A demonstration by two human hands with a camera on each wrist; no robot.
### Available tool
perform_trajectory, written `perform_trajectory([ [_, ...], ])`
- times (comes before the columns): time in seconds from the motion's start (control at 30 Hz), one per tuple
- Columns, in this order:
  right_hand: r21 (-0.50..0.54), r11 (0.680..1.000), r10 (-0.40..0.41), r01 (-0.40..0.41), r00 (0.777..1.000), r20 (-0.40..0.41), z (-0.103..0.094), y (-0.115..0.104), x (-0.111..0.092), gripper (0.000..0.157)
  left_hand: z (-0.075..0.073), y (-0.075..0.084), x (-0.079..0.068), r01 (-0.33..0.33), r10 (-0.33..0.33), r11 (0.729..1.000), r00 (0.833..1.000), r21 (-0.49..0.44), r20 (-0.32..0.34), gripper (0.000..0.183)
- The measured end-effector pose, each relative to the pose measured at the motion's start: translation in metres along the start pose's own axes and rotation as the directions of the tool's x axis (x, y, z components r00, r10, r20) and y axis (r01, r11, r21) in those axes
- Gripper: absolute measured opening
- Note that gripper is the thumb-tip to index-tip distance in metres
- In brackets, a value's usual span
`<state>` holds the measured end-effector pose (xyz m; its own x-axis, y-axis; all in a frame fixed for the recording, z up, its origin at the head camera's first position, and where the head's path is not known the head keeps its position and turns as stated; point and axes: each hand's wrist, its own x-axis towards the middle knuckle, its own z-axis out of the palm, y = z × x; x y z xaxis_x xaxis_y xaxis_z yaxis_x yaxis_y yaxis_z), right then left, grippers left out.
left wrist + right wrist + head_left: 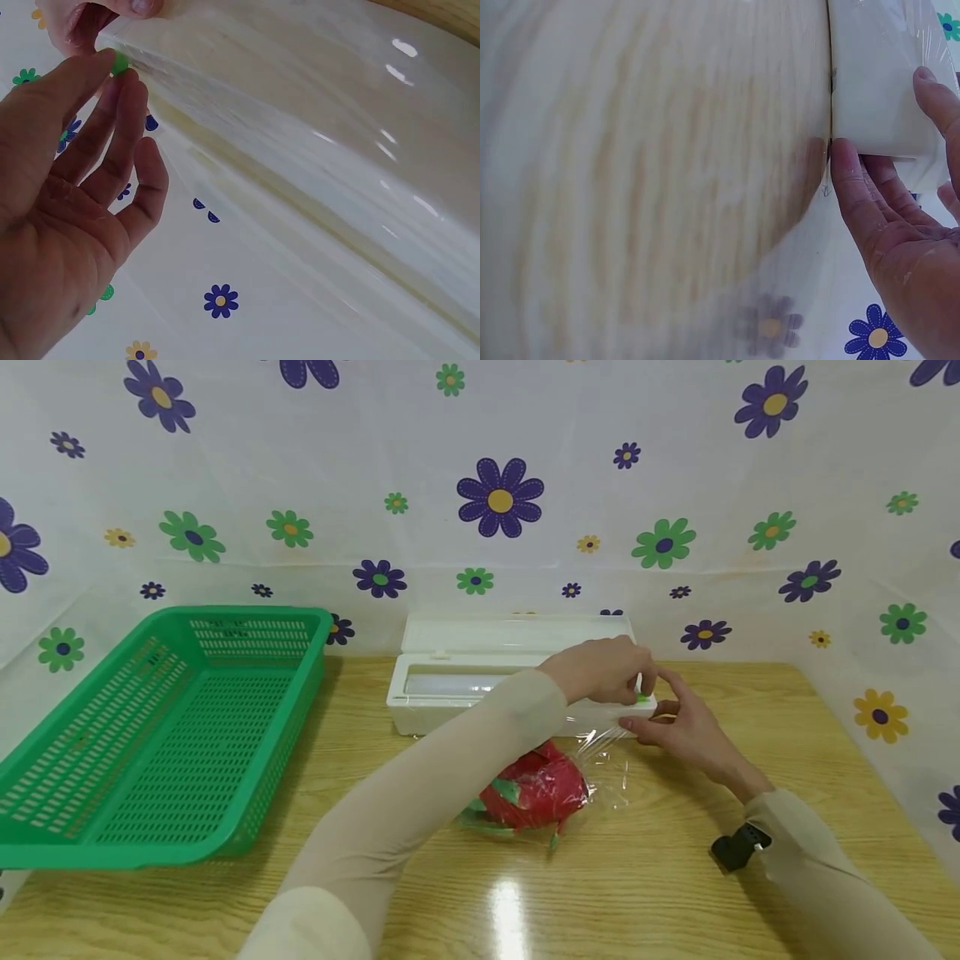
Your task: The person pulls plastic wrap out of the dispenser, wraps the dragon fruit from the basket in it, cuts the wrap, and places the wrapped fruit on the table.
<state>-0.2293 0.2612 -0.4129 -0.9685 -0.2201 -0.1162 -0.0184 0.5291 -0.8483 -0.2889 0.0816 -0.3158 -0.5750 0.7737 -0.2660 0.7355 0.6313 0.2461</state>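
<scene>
In front of the white dispenser (420, 720), the red fruit (551, 787) lies on the surface (637, 885) under wrinkled film (606, 768), which could bunch and tear crookedly. The left hand (603, 670) pinches the green slider (118, 63); pulling it could skew the dispenser if the right hand (693, 731), thumb and fingers gripping its right end, slips.

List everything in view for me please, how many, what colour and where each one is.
Basket: 1, green, left side of table
Dispenser box: 1, white, lid raised, back of table
Film roll: 1, whitish, inside the box
Tab: 1, green, box's right end
Clear film: 1 visible stretch, transparent, between box and fruit-like item
Fruit-like item: 1, red and green, in front of box
Table: 1, wood-brown, underneath
Backdrop: white, purple, green and yellow flowers, behind
Strapped device: 1, black, right wrist
Sleeves: 2, cream, both arms
Left grip: 1, bare, pinching the tab
Right grip: 1, bare, holding box's right end
</scene>
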Motion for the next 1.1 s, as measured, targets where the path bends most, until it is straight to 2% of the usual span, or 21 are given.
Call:
perform_trajectory([
  [0.2,0.009,1.0,-0.009,0.009,1.0,-0.006,-0.001,0.0,0.0,0.094,0.002,-0.002,-0.001,-0.001,0.001,1.0,1.0,-0.021,-0.007,0.026],
  [0.47,-0.008,1.0,-0.002,0.002,1.0,-0.011,0.0,-0.002,0.0,0.093,0.003,-0.003,-0.006,-0.032,0.033,0.999,0.998,0.017,-0.046,0.021],
  [0.93,-0.033,0.999,-0.016,0.015,1.0,-0.023,-0.001,-0.001,-0.002,0.094,0.005,-0.007,-0.01,-0.053,0.052,0.999,0.997,-0.01,-0.05,0.013],
  [1.1,-0.028,0.999,-0.02,0.019,0.999,-0.027,0.0,-0.001,-0.001,0.093,0.005,-0.009,-0.012,-0.049,0.049,0.999,0.997,0.015,-0.051,0.012],
])
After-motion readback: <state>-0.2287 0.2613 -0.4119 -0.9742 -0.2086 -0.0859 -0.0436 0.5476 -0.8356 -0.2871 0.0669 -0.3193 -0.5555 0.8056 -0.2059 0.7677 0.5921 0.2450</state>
